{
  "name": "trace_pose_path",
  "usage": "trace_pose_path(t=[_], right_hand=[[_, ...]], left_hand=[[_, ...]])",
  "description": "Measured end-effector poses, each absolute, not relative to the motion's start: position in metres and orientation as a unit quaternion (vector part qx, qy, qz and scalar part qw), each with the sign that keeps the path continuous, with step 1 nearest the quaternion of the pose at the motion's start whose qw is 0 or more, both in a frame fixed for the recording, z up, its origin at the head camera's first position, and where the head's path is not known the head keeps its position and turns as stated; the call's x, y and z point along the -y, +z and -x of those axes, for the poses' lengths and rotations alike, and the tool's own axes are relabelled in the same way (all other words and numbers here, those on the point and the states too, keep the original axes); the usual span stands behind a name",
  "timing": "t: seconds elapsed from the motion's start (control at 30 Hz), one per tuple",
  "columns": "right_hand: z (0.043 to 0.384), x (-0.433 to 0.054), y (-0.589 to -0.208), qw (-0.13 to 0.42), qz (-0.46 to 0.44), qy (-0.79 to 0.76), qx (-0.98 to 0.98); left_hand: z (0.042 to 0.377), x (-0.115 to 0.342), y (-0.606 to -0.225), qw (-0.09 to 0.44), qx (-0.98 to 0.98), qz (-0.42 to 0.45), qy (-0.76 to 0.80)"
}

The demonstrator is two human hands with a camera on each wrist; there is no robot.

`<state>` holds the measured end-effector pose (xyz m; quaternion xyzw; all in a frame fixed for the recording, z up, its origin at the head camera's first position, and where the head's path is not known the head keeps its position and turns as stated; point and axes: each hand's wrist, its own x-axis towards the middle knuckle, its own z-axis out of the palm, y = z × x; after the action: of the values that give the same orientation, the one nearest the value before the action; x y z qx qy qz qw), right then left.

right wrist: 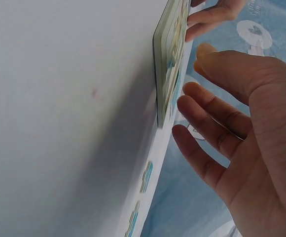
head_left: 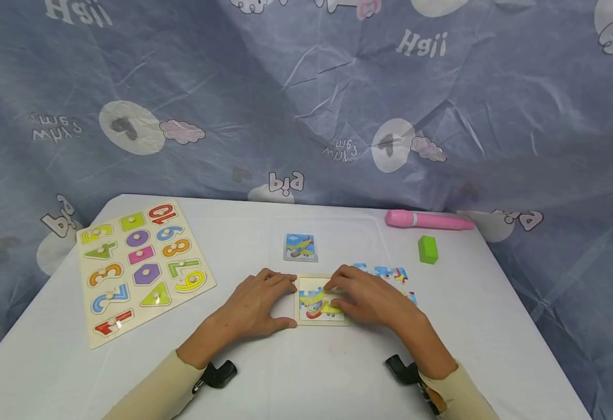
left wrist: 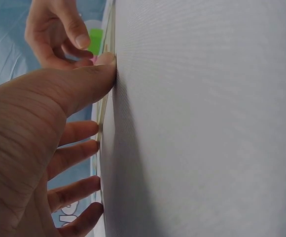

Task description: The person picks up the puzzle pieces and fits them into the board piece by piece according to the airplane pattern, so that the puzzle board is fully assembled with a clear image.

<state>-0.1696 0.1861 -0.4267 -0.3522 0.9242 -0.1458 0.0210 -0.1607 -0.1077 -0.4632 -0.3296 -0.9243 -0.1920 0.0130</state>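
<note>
A square wooden puzzle tray [head_left: 321,325] lies on the table, partly filled with pieces that form a yellow airplane [head_left: 314,303]. Along its left edge rests my left hand [head_left: 256,306], thumb at the near corner and fingers spread toward the far one; the left wrist view shows these fingertips right at the tray's rim. My right hand [head_left: 372,294] reaches over the tray's right side, its thumb and fingertips close over the airplane pieces. In the right wrist view its fingers [right wrist: 209,106] are loosely bent and apart from the thumb, and no piece shows between them.
Loose puzzle pieces [head_left: 382,272] lie beyond and beside the right hand. A small airplane picture card [head_left: 300,247] sits behind the tray. At left is a number-and-shape board [head_left: 151,273]; at back right, a green block [head_left: 428,249] and a pink marker [head_left: 429,220].
</note>
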Motion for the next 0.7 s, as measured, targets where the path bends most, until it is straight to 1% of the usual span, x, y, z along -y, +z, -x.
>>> trace_pose_path(t=[0.23, 0.7], right_hand=[[0.167, -0.199, -0.428, 0.015, 0.340, -0.142, -0.930], [0.163, -0.216, -0.430, 0.024, 0.309, -0.137, -0.941]], left_hand=[[0.160, 0.107, -0.463, 0.012, 0.925, 0.329, -0.191], [0.159, 0.108, -0.463, 0.016, 0.923, 0.330, -0.198]])
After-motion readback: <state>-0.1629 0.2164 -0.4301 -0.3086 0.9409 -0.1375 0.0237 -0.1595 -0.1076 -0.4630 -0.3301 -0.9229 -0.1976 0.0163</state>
